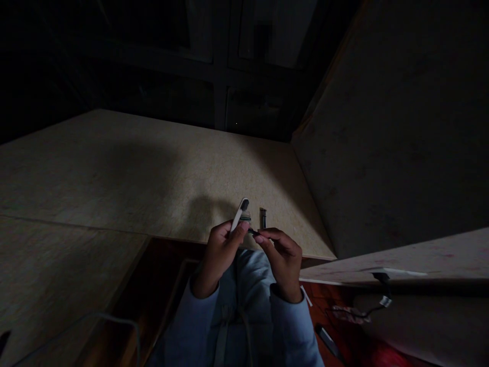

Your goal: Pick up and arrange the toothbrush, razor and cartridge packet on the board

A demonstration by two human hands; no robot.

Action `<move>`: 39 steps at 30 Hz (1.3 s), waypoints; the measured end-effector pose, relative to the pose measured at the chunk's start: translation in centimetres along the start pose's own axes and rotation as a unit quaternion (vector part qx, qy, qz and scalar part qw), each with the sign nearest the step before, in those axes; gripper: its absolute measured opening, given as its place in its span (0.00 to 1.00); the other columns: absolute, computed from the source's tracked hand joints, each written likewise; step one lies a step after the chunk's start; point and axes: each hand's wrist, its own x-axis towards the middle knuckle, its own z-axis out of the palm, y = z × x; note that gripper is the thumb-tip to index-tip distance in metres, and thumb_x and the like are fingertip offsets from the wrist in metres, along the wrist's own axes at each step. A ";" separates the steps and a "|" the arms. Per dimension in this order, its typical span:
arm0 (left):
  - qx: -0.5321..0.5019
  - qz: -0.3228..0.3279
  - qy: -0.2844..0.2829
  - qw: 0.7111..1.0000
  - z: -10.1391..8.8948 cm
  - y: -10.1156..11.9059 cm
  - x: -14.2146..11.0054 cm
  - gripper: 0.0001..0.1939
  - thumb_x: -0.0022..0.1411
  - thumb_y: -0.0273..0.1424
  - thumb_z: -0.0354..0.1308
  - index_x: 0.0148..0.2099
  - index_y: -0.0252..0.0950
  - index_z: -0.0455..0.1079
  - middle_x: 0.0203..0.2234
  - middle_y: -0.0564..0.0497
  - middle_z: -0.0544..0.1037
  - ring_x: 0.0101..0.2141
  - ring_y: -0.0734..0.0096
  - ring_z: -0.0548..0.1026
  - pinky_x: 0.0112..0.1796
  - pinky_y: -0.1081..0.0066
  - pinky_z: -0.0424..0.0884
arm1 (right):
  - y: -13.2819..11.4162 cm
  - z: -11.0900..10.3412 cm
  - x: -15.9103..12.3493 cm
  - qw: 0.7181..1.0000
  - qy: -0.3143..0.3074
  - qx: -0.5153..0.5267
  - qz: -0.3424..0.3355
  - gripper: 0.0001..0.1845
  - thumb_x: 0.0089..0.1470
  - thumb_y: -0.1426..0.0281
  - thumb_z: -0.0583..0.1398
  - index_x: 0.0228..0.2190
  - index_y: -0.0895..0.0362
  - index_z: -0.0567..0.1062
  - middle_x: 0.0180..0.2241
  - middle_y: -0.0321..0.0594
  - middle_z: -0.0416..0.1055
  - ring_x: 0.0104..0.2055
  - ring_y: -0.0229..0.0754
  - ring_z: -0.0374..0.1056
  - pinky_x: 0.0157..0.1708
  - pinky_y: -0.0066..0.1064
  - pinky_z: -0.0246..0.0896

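The left hand (222,250) grips a white stick (236,219) with a dark tip, aimed at one o'clock. Just right of the stick shows a clear thing (247,216) with a green band; I cannot tell whether that hand holds it too. The right hand (283,251) pinches a small dark piece (253,233) at its ten o'clock. At its eleven, a slim object (263,216) lies on the table (153,178). At its four, a cord (378,307).
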 end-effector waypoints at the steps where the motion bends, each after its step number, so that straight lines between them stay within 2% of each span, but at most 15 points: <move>1: -0.003 0.001 0.007 1.000 0.0 -0.1 0.0 0.29 0.56 0.58 0.60 0.27 0.35 0.68 0.15 0.59 0.60 0.19 0.79 0.56 0.20 0.75 0.52 | -0.1 0.0 -0.1 1.000 -0.020 0.007 0.009 0.03 0.52 0.68 0.70 0.32 0.50 0.84 0.32 0.38 0.82 0.36 0.44 0.77 0.40 0.36 0.70; 5: -0.051 -0.026 0.008 0.998 0.2 -0.1 0.2 0.32 0.52 0.62 0.61 0.29 0.34 0.69 0.16 0.59 0.61 0.17 0.81 0.55 0.19 0.75 0.51 | -0.5 0.1 -0.2 0.996 -0.071 0.041 0.031 0.05 0.54 0.68 0.69 0.35 0.49 0.85 0.34 0.38 0.82 0.36 0.43 0.77 0.41 0.35 0.70; 9: -0.106 -0.069 -0.038 0.991 0.4 0.1 0.3 0.34 0.47 0.63 0.63 0.30 0.34 0.68 0.14 0.61 0.59 0.15 0.84 0.52 0.17 0.77 0.46 | -0.7 0.3 0.0 0.995 -0.078 0.067 0.013 0.10 0.52 0.69 0.71 0.39 0.48 0.84 0.33 0.36 0.78 0.35 0.40 0.72 0.38 0.31 0.68; 13: -0.128 -0.062 -0.089 0.986 0.6 0.2 0.3 0.33 0.48 0.63 0.63 0.28 0.34 0.68 0.12 0.62 0.58 0.15 0.84 0.51 0.16 0.77 0.45 | -0.6 0.3 0.3 0.990 -0.129 0.059 -0.018 0.19 0.54 0.66 0.69 0.49 0.47 0.80 0.39 0.38 0.72 0.39 0.40 0.68 0.41 0.33 0.66; 20: -0.127 -0.060 -0.109 0.984 0.4 0.4 0.2 0.34 0.50 0.62 0.63 0.29 0.32 0.69 0.17 0.56 0.67 0.16 0.85 0.53 0.16 0.78 0.47 | -0.4 0.2 0.2 0.984 -0.168 0.054 -0.023 0.21 0.56 0.66 0.68 0.52 0.45 0.78 0.39 0.38 0.67 0.39 0.41 0.64 0.41 0.33 0.63; 28: -0.085 -0.089 -0.130 0.984 0.5 -0.8 0.4 0.34 0.50 0.64 0.61 0.33 0.33 0.68 0.17 0.60 0.62 0.15 0.85 0.53 0.16 0.78 0.48 | 0.4 -0.1 0.5 0.987 -0.141 0.076 -0.019 0.19 0.52 0.67 0.70 0.47 0.47 0.81 0.36 0.36 0.68 0.37 0.40 0.63 0.39 0.32 0.62; 32: -0.048 -0.050 -0.128 0.989 0.1 -0.7 0.3 0.35 0.59 0.62 0.53 0.41 0.32 0.72 0.19 0.57 0.66 0.16 0.82 0.56 0.18 0.77 0.51 | 1.4 -0.6 0.6 0.987 -0.093 0.131 -0.005 0.18 0.51 0.65 0.71 0.45 0.48 0.82 0.34 0.36 0.69 0.36 0.40 0.65 0.39 0.32 0.63; 36: 0.020 -0.016 -0.107 0.994 -0.5 0.1 -0.1 0.33 0.65 0.57 0.49 0.51 0.32 0.72 0.24 0.54 0.71 0.19 0.78 0.61 0.21 0.75 0.56 | 2.5 -0.8 0.3 0.978 -0.036 0.201 0.054 0.19 0.50 0.65 0.71 0.46 0.48 0.82 0.40 0.38 0.74 0.39 0.40 0.69 0.41 0.32 0.64; 39: 0.076 0.021 -0.106 0.991 -0.8 0.5 -0.4 0.29 0.67 0.53 0.49 0.50 0.33 0.74 0.24 0.54 0.71 0.21 0.77 0.63 0.24 0.74 0.59 | 2.7 -0.6 0.1 0.967 -0.032 0.237 0.092 0.20 0.50 0.65 0.71 0.47 0.49 0.81 0.40 0.39 0.78 0.37 0.40 0.71 0.41 0.33 0.66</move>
